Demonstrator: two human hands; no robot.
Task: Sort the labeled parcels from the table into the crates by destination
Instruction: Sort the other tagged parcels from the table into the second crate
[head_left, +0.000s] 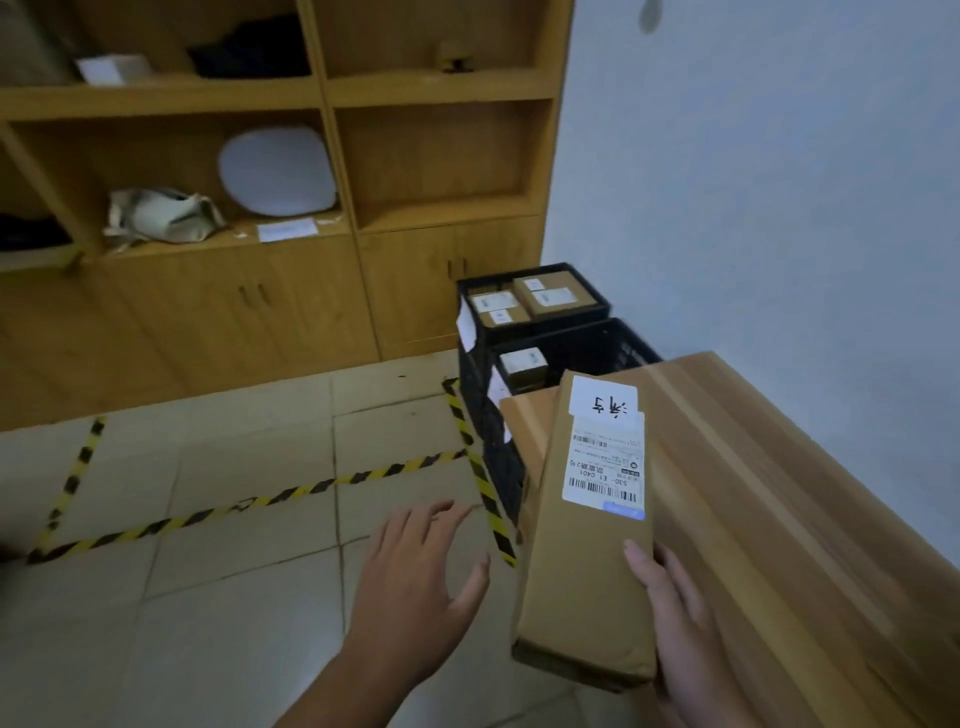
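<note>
Here, a person stands at the left edge of a wooden table (779, 493) with a long cardboard parcel (587, 561) held lengthwise over that edge. The right hand (680, 623) grips the parcel's near end, thumb pressed on its top face and the fingers out of sight beneath. Whether the parcel's far end touches the table cannot be told. A white shipping label (605, 467) with barcodes covers the parcel's far half, and a white slip (602, 402) with handwritten characters sits just beyond it.

The left hand (415, 582) hovers to the left of the table, over the floor, fingers spread and holding nothing, apart from the parcel.

Beyond the table's far end two black crates stand on the floor. The near crate (623, 348), right against the table, holds one small labelled carton (523, 364). The far crate (519, 274), just behind it, holds several labelled cartons (553, 295).

The table top is bare light wood in lengthwise planks. To its left lies a pale tiled floor (234, 597) marked with yellow-and-black hazard tape (260, 501). Farther left and beyond, a wooden shelf unit (322, 93) carries a rounded white object (278, 171) and a crumpled bag (161, 215). A plain pale wall (753, 182) runs along the table's right side.
</note>
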